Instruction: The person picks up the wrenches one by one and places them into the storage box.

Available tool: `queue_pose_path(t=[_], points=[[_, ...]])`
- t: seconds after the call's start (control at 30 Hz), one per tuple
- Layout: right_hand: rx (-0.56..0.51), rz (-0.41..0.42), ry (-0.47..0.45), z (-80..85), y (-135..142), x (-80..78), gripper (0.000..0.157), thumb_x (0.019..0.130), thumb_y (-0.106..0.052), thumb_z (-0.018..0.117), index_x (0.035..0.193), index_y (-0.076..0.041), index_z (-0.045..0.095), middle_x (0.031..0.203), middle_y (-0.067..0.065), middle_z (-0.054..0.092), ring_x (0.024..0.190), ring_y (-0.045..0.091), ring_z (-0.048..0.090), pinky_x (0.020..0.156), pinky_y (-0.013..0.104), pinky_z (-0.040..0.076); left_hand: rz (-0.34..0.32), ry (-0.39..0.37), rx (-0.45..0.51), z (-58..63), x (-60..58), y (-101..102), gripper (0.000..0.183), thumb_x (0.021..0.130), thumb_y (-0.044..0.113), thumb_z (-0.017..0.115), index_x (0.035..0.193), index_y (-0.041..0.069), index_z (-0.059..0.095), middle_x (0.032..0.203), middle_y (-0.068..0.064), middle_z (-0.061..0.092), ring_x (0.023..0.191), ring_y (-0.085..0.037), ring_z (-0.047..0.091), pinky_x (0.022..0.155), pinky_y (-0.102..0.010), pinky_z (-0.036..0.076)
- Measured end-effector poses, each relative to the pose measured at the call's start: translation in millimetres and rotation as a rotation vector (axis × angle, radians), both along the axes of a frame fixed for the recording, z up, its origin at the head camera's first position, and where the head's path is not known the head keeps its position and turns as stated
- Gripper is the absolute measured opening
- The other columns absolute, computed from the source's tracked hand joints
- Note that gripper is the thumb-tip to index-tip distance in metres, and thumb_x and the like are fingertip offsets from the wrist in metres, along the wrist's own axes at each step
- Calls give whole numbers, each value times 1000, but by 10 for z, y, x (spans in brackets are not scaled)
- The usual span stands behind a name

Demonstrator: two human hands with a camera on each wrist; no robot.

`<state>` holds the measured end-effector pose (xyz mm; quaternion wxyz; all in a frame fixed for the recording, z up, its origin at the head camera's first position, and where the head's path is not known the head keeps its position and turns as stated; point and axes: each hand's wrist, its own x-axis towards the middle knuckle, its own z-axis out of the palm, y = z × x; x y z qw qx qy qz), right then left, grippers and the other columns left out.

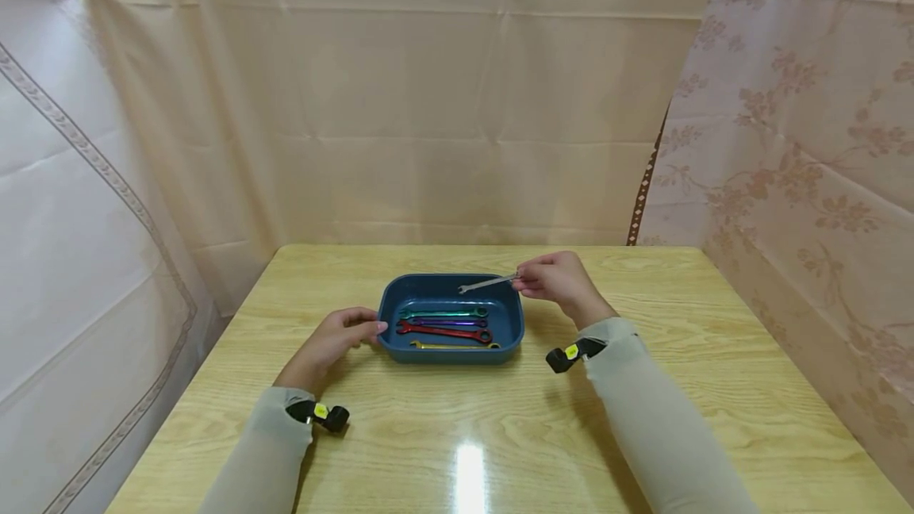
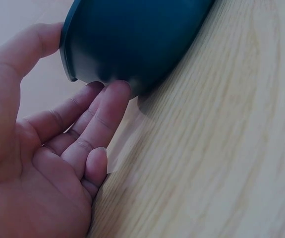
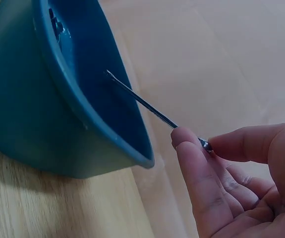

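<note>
A dark blue rectangular bin (image 1: 446,358) sits on the table. My left hand (image 1: 336,342) holds its left end, thumb at the rim and fingertips against the outer wall (image 2: 127,44). Between thumb and fingers, my right hand (image 1: 560,284) pinches one end of a silver combination wrench (image 1: 487,284). That wrench slants over the bin's right end, its open-end head pointing left above the inside. On the bin floor lie a green wrench (image 1: 443,313), a purple wrench (image 1: 450,323), a red wrench (image 1: 446,331) and a yellow wrench (image 1: 457,346), roughly side by side.
The light wooden table (image 1: 400,443) reaches back to a beige curtain (image 1: 457,117). Patterned cloth (image 1: 807,181) hangs on the right, white cloth (image 1: 78,260) on the left. Each wrist wears a small black camera.
</note>
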<state>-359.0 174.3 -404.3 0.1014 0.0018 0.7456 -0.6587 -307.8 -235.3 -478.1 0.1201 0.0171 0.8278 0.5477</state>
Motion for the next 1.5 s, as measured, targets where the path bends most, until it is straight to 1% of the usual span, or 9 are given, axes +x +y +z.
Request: queue_pose_path(t=[0.2,0.4,0.53,0.67,0.8,0.9,1.1,1.3,1.5], points=[[13,3,-13,6,-68,-26,29,100,-9,66,123,9,67,96,15,79,82,19,78,78,33,62,1,3,-5,15,9,12,53,95,45,74,131,8,65,102,-3,77,99,-19,70,88,-35,43],[22,16,-18,5,-137,-68,31,100,-10,66,123,11,66,98,17,79,82,19,79,74,30,62,7,-2,-12,13,3,13,54,95,45,73,132,7,64,103,-3,77,101,-19,69,89,-35,43],[13,25,-30,10,-195,-78,27,100,-8,66,119,11,67,94,17,79,78,18,78,70,28,61,5,-3,-15,0,-9,8,54,96,45,73,133,7,64,103,-3,77,101,-19,69,88,-35,44],[32,31,-34,3,-252,-95,26,100,-8,65,116,11,68,90,15,79,76,17,77,68,28,61,6,-5,-12,-12,-16,5,54,96,45,72,133,7,64,103,-3,77,100,-18,69,88,-34,44],[70,32,-39,5,-303,-90,28,100,-9,65,117,11,68,89,14,79,76,17,77,69,29,61,13,-10,-11,-9,-14,17,55,94,47,74,132,7,65,102,-2,77,98,-17,69,87,-34,43],[98,24,-44,7,-343,-82,26,100,-10,66,116,10,70,88,13,78,76,17,77,69,29,61,13,-10,-9,-9,-11,18,55,94,47,74,131,7,65,102,-2,77,98,-17,69,87,-34,44],[111,26,-37,-28,-412,-107,24,99,-9,65,113,10,71,88,14,78,74,16,77,68,28,61,12,-4,-5,-14,-9,3,54,94,46,75,131,7,65,102,-3,77,97,-18,70,88,-35,44],[122,19,-41,-77,-483,-147,23,99,-9,65,113,9,72,91,15,78,74,16,77,70,30,62,11,-3,-5,-4,2,-1,53,94,45,74,131,8,65,103,-3,77,97,-18,70,88,-35,44],[140,18,-42,-83,-543,-153,21,97,-7,66,110,8,73,86,16,78,72,17,77,68,31,62,-4,0,-3,4,5,-3,53,95,44,73,132,7,65,102,-3,77,96,-16,70,88,-35,43]])
